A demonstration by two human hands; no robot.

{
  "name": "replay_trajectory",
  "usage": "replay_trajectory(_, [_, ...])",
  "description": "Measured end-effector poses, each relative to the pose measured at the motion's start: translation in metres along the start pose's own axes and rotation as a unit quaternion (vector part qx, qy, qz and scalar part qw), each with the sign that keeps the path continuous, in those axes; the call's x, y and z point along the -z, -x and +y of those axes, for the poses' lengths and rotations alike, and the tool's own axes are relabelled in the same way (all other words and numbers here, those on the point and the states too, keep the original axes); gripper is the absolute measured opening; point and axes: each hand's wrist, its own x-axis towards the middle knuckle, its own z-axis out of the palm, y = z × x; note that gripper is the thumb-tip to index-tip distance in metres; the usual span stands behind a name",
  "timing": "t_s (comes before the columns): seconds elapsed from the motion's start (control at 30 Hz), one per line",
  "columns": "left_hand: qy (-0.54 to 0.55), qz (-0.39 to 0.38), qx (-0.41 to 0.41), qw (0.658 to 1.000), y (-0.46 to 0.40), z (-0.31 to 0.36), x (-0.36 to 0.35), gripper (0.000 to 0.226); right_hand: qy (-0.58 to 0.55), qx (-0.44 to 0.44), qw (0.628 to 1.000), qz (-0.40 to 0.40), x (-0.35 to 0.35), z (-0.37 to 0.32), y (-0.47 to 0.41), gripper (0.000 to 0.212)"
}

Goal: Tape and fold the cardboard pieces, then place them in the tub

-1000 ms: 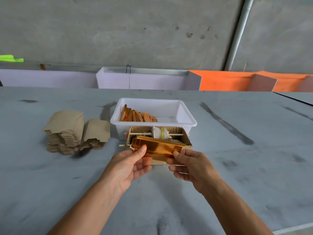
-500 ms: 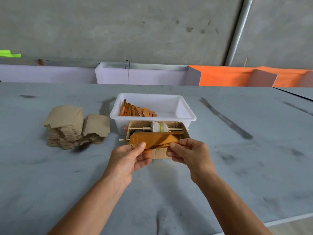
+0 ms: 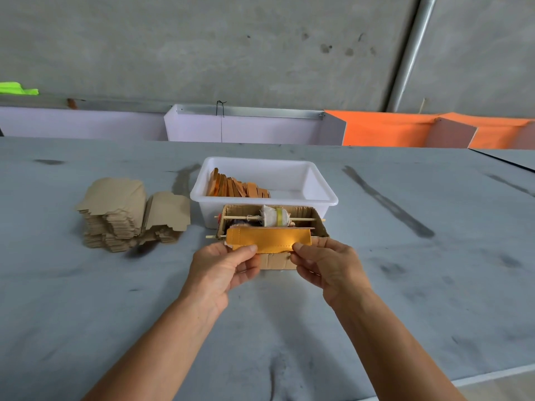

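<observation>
Left hand (image 3: 223, 270) grip: pinching gold cardboard piece (image 3: 267, 240) | right hand (image 3: 327, 264) grip: pinching same piece | above table (image 3: 434, 285)

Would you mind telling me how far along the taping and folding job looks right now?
Done: a row of folded orange pieces stands in the white tub, filling its left part. In hand: the left hand and right hand pinch one gold piece above the cardboard tape holder. Left: a thick stack of flat blanks waits on the table.
</observation>
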Motion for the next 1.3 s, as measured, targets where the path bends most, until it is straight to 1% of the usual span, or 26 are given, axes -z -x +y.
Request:
replay_trajectory(0.07, [-0.003, -0.002, -0.003, 1.000, 0.000, 0.000, 0.000, 0.009, -0.007, 0.019, 1.000, 0.020, -0.002, 0.002, 0.000, 0.022])
replay_trajectory(0.17, [-0.004, 0.006, -0.018, 1.000, 0.001, 0.000, -0.001, 0.011, -0.016, 0.045, 0.998, 0.049, -0.005, 0.005, 0.001, 0.037])
replay_trajectory(0.23, [-0.009, 0.015, -0.036, 0.999, 0.001, -0.001, -0.002, 0.011, -0.035, 0.047, 0.997, 0.057, -0.006, 0.006, 0.002, 0.049])
replay_trajectory(0.27, [-0.011, 0.021, -0.047, 0.999, 0.001, -0.001, -0.002, 0.011, -0.050, 0.042, 0.996, 0.057, -0.006, 0.007, 0.002, 0.052])
replay_trajectory(0.33, [-0.012, 0.031, -0.070, 0.997, 0.002, -0.002, -0.004, 0.010, -0.076, 0.025, 0.996, 0.047, -0.006, 0.010, 0.002, 0.047])
replay_trajectory(0.43, [-0.001, 0.038, -0.095, 0.995, 0.004, -0.003, -0.007, 0.009, -0.095, 0.005, 0.995, 0.028, -0.005, 0.016, 0.003, 0.024])
replay_trajectory(0.6, [-0.014, 0.045, -0.121, 0.992, 0.003, -0.005, -0.006, 0.009, -0.117, -0.011, 0.993, 0.015, -0.007, 0.019, 0.003, 0.015])
replay_trajectory(0.7, [-0.010, 0.060, -0.132, 0.989, 0.003, -0.005, -0.007, 0.015, -0.130, -0.025, 0.991, 0.013, -0.011, 0.020, 0.002, 0.017])
replay_trajectory(0.8, [0.049, 0.069, -0.123, 0.989, 0.003, -0.006, -0.009, 0.029, -0.147, -0.024, 0.989, 0.018, -0.013, 0.021, 0.001, 0.015])
replay_trajectory(0.87, [0.061, 0.050, -0.108, 0.991, 0.004, -0.008, -0.012, 0.028, -0.153, -0.017, 0.988, 0.023, -0.013, 0.023, 0.001, 0.013])
replay_trajectory(0.93, [0.044, 0.029, -0.098, 0.994, 0.006, -0.012, -0.015, 0.023, -0.150, -0.012, 0.988, 0.021, -0.014, 0.026, 0.002, 0.013])
replay_trajectory(1.0, [0.040, 0.038, -0.099, 0.994, 0.006, -0.015, -0.017, 0.020, -0.155, -0.012, 0.987, 0.023, -0.016, 0.029, 0.003, 0.016])
replay_trajectory(1.13, [0.023, 0.071, -0.118, 0.990, 0.005, -0.021, -0.022, 0.023, -0.192, -0.032, 0.981, 0.018, -0.025, 0.037, 0.008, 0.019])
replay_trajectory(1.3, [0.025, 0.078, -0.119, 0.989, 0.008, -0.026, -0.022, 0.022, -0.233, -0.063, 0.970, 0.021, -0.036, 0.040, 0.011, 0.020])
